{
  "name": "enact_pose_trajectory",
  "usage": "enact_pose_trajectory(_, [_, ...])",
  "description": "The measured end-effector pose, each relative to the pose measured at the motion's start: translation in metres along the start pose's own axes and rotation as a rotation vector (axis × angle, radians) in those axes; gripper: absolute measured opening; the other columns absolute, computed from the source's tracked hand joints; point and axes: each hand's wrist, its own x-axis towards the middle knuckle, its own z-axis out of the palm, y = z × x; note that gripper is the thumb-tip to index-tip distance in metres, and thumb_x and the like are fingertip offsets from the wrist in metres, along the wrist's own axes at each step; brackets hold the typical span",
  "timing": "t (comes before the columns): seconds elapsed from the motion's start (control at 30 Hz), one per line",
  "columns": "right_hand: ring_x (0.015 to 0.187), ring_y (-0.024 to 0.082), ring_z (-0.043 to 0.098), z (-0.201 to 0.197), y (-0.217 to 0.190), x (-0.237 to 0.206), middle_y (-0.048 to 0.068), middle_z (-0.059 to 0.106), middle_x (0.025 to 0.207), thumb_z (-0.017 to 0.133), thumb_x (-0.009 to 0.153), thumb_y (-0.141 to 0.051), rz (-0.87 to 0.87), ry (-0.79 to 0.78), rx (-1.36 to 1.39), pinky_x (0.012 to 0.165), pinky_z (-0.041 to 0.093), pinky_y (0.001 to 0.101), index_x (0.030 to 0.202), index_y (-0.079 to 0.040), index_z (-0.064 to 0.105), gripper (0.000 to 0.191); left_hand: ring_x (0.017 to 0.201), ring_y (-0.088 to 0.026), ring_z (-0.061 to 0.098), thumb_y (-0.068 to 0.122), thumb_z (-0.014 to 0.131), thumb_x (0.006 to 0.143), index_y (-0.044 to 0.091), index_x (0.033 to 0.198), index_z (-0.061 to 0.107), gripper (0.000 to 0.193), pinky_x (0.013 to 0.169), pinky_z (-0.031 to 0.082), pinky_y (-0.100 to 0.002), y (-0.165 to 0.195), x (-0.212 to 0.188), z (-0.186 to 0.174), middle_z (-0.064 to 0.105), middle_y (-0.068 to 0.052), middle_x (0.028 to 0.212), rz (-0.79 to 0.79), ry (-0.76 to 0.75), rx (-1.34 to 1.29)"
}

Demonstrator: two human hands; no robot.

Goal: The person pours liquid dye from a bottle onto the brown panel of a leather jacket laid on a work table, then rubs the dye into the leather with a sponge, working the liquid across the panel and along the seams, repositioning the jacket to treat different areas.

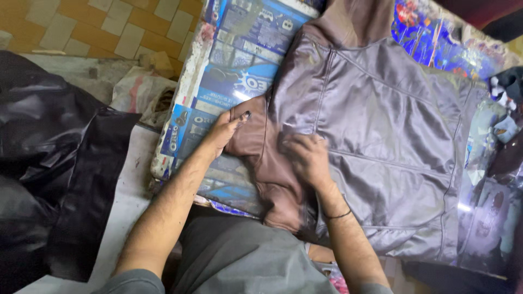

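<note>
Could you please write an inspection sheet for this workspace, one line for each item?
Surface: table covered with blue printed sheets, worn at the left edge.
Job's things: brown jacket spread flat, lining side up; its sleeve folded at the near left.
Clutter: black garments piled on the left; dark items at the right edge, too blurred to tell.
Grippers: left hand grips the sleeve edge; right hand presses on the jacket, with a black band on its wrist.
Cables: nothing seen.
Surroundings: tiled floor at the top left; crumpled sack beside the table.
</note>
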Motion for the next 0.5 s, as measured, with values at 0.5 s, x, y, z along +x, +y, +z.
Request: enact_pose_trajectory(0.5, [0.104, 0.031, 0.066, 0.013, 0.032, 0.053, 0.009, 0.072, 0.109, 0.07, 0.08, 0.004, 0.129, 0.149, 0.134, 0.094, 0.047, 0.0422, 0.102, -0.005, 0.074, 0.024, 0.115, -0.008, 0.056, 0.029, 0.061, 0.107, 0.001, 0.138, 0.062, 0.042, 0.106, 0.042, -0.027, -0.028, 0.007, -0.01, 0.066, 0.002, 0.124, 0.111, 0.045, -0.234])
